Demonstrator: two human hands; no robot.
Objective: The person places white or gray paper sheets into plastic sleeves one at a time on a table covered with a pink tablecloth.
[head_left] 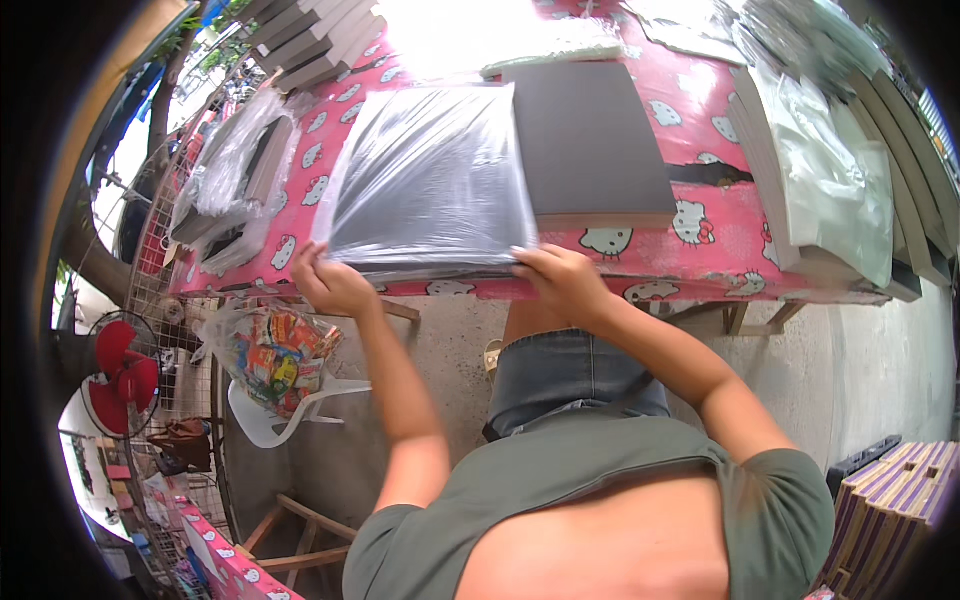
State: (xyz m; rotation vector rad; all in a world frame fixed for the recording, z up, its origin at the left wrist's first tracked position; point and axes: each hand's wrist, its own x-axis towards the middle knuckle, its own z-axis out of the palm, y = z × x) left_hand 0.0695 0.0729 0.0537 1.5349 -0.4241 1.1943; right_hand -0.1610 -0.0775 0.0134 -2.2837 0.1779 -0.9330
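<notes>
A dark flat board inside a clear plastic bag (430, 175) lies near the front edge of the table. My left hand (335, 285) pinches the bag's near left corner. At its near right corner, my right hand (562, 280) grips the plastic between thumb and fingers. The bag's plastic is wrinkled and glossy, stretched between the two hands. Just right of it rests a stack of dark grey boards (590, 140), touching or nearly touching the bag's side.
A pink patterned cloth (700, 250) covers the table. Plastic-wrapped boards (240, 175) lie at the left; clear bags (825, 170) lie over board stacks at the right. Below stand a white chair (265, 415) holding a bag of colourful packets (285, 360), and a red-bladed fan (122, 372).
</notes>
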